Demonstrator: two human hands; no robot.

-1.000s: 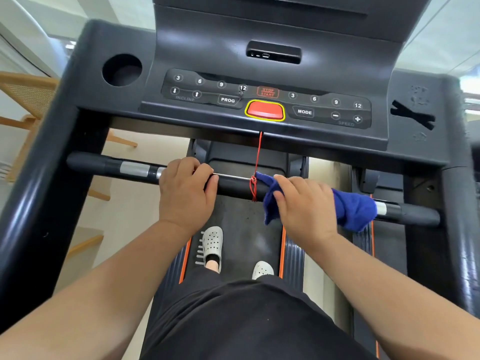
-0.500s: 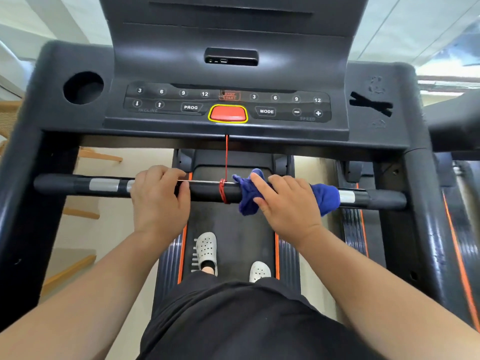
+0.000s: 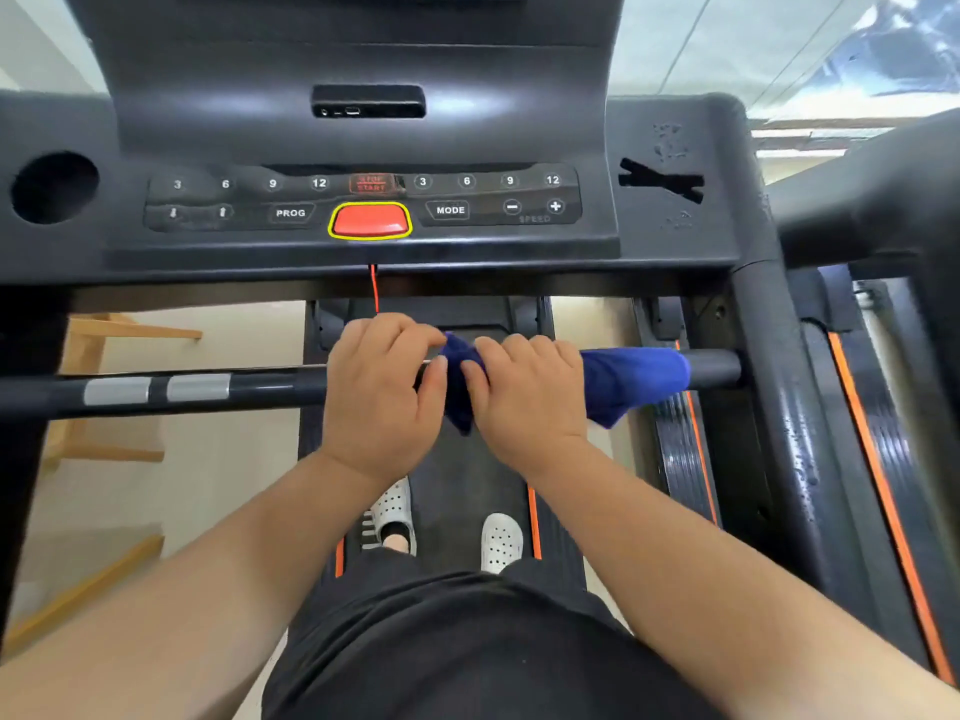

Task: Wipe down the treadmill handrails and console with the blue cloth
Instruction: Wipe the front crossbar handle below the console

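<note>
**Treadmill station, seen from above.**

- Console: dark grey plastic with a glossy sheen, at 12 o'clock. It has two rows of numbered keys, PROG and MODE keys, and a red button ringed in yellow at its centre. A round cup holder sits at 10 o'clock.
- Red cord: hangs from the console's lower edge down to the left hand.
- Handrail: a black crossbar running 9 to 3 o'clock, with two silver sensor plates on its left part.
- Left hand: at centre, grip clenched over the handrail, with its fingertips at the cloth's near end.
- Right hand: just beside the left, grip grasping the blue cloth against the handrail.
- Blue cloth: wrapped round the handrail's right part. It runs from between the hands towards 3 o'clock, with folds hanging below the bar.
- Belt: dark and matt with orange edge lines, at 6 o'clock. Two white perforated shoes stand on it.
- Floor: pale and smooth, at 8 o'clock.
- Wooden frame: light timber, at 9 o'clock.
- Second treadmill: black with orange trim, at 3 o'clock.
</note>
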